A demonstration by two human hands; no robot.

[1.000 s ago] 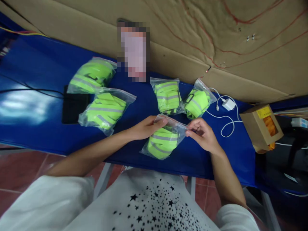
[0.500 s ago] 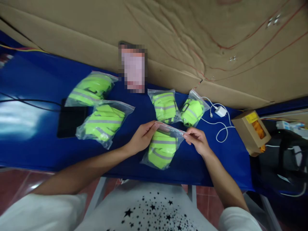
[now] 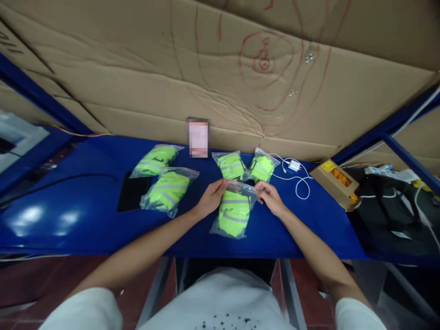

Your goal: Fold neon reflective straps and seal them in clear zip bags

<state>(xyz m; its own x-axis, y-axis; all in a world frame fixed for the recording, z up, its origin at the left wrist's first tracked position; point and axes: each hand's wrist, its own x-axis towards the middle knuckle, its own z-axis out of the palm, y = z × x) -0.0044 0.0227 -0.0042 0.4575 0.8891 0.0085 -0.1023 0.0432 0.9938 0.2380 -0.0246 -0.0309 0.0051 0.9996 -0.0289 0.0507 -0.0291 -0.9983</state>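
Between my hands is a clear zip bag (image 3: pixel 234 215) holding a folded neon-yellow item with grey reflective bands. My left hand (image 3: pixel 212 197) pinches the left end of its top edge, and my right hand (image 3: pixel 270 196) grips the right end. The bag's lower part lies toward the front of the blue table (image 3: pixel 192 238). Just behind my hands are two similar packed bags, one upright-looking bag (image 3: pixel 231 166) and a smaller one (image 3: pixel 261 168). Two more, a nearer bag (image 3: pixel 168 190) and a farther bag (image 3: pixel 156 160), lie to the left.
A dark flat tablet-like object (image 3: pixel 132 195) lies partly under the left bags. A blurred-out upright card (image 3: pixel 198 138) leans on the cardboard wall (image 3: pixel 137 101). To the right are a white charger (image 3: pixel 294 165) with its cable, a cardboard box (image 3: pixel 335 183) and a black bag (image 3: pixel 388 215).
My view has tilted up, showing more of the cardboard wall. Both hands still hold the bag's top edge, and my right hand has come slightly nearer the left.
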